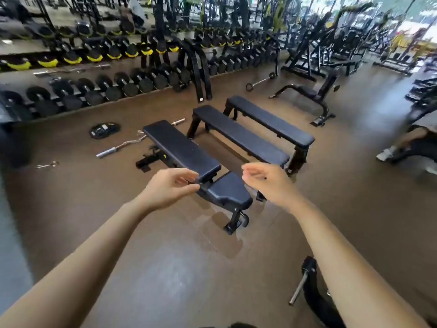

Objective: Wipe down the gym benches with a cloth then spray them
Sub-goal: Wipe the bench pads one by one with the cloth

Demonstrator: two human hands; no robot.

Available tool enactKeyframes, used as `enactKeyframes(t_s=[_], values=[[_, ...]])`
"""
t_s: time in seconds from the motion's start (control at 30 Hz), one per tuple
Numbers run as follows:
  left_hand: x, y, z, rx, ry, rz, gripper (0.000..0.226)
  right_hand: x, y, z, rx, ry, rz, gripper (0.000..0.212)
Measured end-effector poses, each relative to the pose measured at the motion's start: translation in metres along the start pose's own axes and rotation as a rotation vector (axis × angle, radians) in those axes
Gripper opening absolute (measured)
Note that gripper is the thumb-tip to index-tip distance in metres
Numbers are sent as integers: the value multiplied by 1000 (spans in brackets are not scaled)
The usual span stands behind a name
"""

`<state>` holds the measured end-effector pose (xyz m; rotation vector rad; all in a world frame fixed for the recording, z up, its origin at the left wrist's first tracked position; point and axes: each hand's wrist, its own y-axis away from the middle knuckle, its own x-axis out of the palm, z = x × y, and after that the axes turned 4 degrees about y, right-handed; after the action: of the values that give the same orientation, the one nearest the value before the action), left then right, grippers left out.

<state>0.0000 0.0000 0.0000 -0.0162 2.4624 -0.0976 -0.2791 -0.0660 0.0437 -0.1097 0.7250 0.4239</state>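
- The nearest bench [182, 147] stands on the brown floor [165, 268], with the middle bench [238, 134] and far bench [272, 121] side by side to its right.
- The left hand [168, 188] and right hand [267, 181] hover apart before its near end, fingers [186, 176] loosely curled and released.
- Any labels are too blurred to read.
- A curl bar [120, 146] and weight plate [104, 130] lie to the left, with the dumbbell rack [94, 91] behind.

Near bench [182, 147]: black, two pads, possibly adjustable, lying level.
Middle bench [238, 136]: black, flat, just alongside.
Far bench [269, 121]: black, flat, parallel.
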Motion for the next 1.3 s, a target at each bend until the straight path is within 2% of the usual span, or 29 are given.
enactKeyframes(t_s=[0.13,0.4,0.53,0.63,0.73,0.8,0.93,1.07,1.17,1.3], values=[[28,48,61,-174,144,28,24,77,13,-30,110,11,148,36],[80,128,160,-537,182,-27,27,198,-9,-77,204,118,480,36],[90,146,184,-723,156,-6,28,244,-47,-87,133,222,659,37],[90,149,195,-866,182,-10,45,274,-81,-82,60,263,814,34],[82,152,208,-1010,216,-37,37,302,-117,-72,-39,295,943,33],[76,156,215,-1077,231,-99,26,320,-142,-60,-118,352,1044,34],[56,173,222,-1196,297,-322,20,362,-186,-23,-310,451,1187,35],[20,193,238,-1268,338,-547,26,414,-212,25,-405,457,1225,32],[-14,208,263,-1305,367,-672,7,459,-217,63,-444,439,1251,30],[-58,235,312,-1302,377,-799,15,526,-213,119,-482,462,1287,27]])
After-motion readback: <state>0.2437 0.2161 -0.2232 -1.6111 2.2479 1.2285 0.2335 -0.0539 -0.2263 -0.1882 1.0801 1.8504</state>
